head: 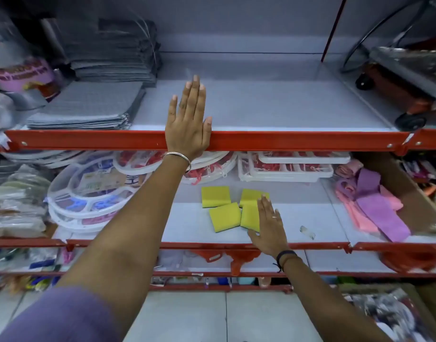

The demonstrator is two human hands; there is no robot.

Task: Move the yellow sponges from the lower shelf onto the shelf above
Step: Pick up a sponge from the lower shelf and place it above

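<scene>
Purple sleeve [56,317] fabric framed the nearest corner as a person reached both bare arms into a shop's red-railed shelving. Lower and closer, the right hand [270,229] lay flat on the lower shelf [298,218], fingers straight and together, gripping nothing, a dark band at the wrist. Its index-finger side touched the right edge of the nearest yellow sponge [249,217], and its fingertips overlapped a second sponge [251,195] just behind. Two more sponges [224,217] [215,196] lay to the left, all four clustered in the bare middle of the shelf, between round plastic trays [88,193] and pink and purple cloths [375,208]. The sponges therefore sat directly left of the right hand's fingers, the nearest one's long side running roughly along them; judged from this, the right hand was far better placed to pick it up, with only a small shift leftward.

Farther up, the left hand [188,122], bangle at the wrist, rested open and flat across the red front rail [286,140] of the shelf above [261,104], fingers extended, holding nothing. That shelf's middle stood bare, with folded grey mats [88,104] to its left and a wheeled red item [409,99] to its right. No sponge had yet gone up.
</scene>
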